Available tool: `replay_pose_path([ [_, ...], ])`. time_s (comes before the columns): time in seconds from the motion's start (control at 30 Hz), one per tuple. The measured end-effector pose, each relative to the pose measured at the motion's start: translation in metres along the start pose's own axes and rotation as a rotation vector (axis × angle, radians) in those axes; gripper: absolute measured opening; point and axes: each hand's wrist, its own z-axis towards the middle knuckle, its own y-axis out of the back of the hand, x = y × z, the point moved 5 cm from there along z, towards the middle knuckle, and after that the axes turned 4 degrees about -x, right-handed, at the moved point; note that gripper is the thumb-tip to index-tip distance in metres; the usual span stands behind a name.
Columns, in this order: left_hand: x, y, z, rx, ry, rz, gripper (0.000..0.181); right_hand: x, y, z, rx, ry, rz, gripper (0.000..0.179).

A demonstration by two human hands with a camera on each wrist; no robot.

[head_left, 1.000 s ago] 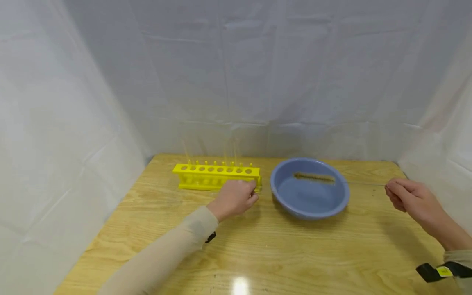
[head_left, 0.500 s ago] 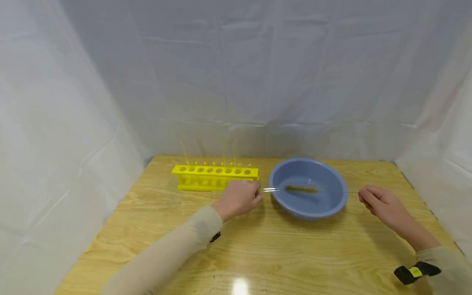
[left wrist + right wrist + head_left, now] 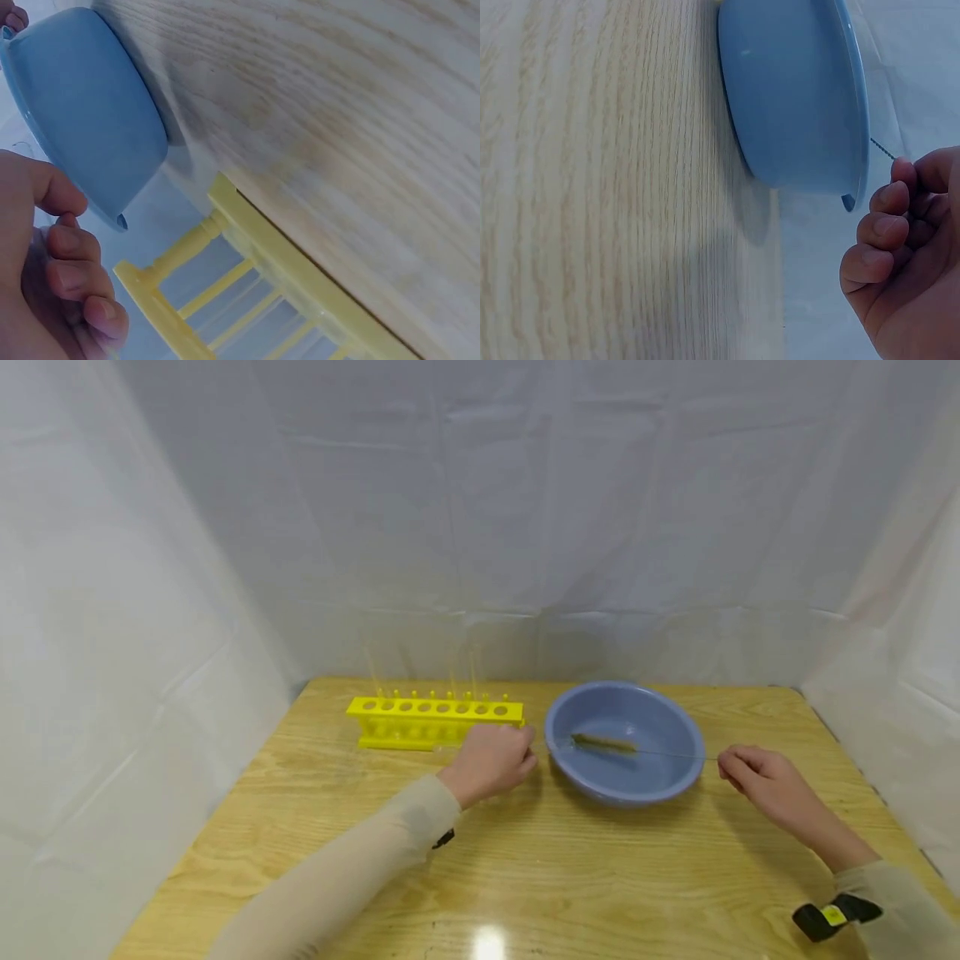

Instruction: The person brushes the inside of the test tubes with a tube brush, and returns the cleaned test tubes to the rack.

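Note:
My left hand grips a clear glass test tube, held level; its mouth reaches over the left rim of a blue basin. My right hand pinches the end of the thin wire handle of a test tube brush. The bristles hang above the basin, their tip by the tube's mouth; whether it is inside I cannot tell. In the right wrist view the twisted wire shows between thumb and finger. Curled fingers in the left wrist view mostly hide the tube.
A yellow test tube rack stands behind my left hand, left of the basin. Several thin glass tubes rise from it, faint against the white sheeting. All stand on a wooden table.
My right hand has moved left with the brush, bringing the bristle tip to the tube's mouth. The left hand has shifted slightly right, and the tube's end has come into view beside it.

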Motion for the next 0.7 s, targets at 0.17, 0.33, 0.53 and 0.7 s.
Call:
replay_pose_path([
  [0.17, -0.003, 0.002, 0.005, -0.039, -0.023, 0.070, 0.021, -0.002, -0.002, -0.001, 0.009, -0.002, 0.009, 0.034],
  [0.33, -0.007, 0.002, 0.010, -0.052, -0.058, 0.144, 0.016, -0.002, -0.003, -0.002, 0.012, -0.003, 0.016, 0.033],
  [0.53, -0.013, 0.006, 0.012, -0.124, -0.117, 0.247, 0.016, -0.002, -0.003, -0.001, 0.004, 0.016, 0.013, 0.030],
  [0.7, -0.016, 0.008, 0.013, -0.161, -0.140, 0.299, 0.017, -0.004, -0.004, -0.002, 0.004, 0.019, 0.010, 0.030],
])
